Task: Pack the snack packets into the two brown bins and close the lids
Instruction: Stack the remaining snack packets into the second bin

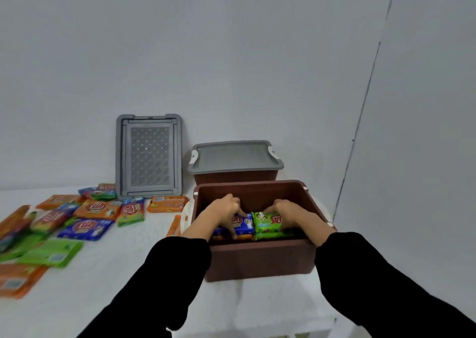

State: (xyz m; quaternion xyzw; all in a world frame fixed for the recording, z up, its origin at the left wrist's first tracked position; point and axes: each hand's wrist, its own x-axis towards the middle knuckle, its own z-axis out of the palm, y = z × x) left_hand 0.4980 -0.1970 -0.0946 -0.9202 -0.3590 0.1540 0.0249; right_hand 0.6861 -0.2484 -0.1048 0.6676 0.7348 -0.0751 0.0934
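Reaches over the near wall of the open brown bin (260,258) with both black sleeves. Grips a blue packet (244,225) with the left hand (226,212), thumb on top and a finger curled down its near face. Grips a green packet (268,225) with the right hand (288,215), fingers curled over its right end. Both packets glossy with red lettering, side by side and touching, directly under the hands, on top of other packets inside the bin. Bin walls close outside each wrist; open room above the hands and toward the bin's far wall. Left of the left hand, on the white table (116,286), loose packets (85,216) in orange, green and blue, spread out and blurred. Beyond the hands, just behind the open bin, a second brown bin (235,178) with its grey lid (234,156) on. Farther left, a loose grey lid (149,156) upright against the wall.
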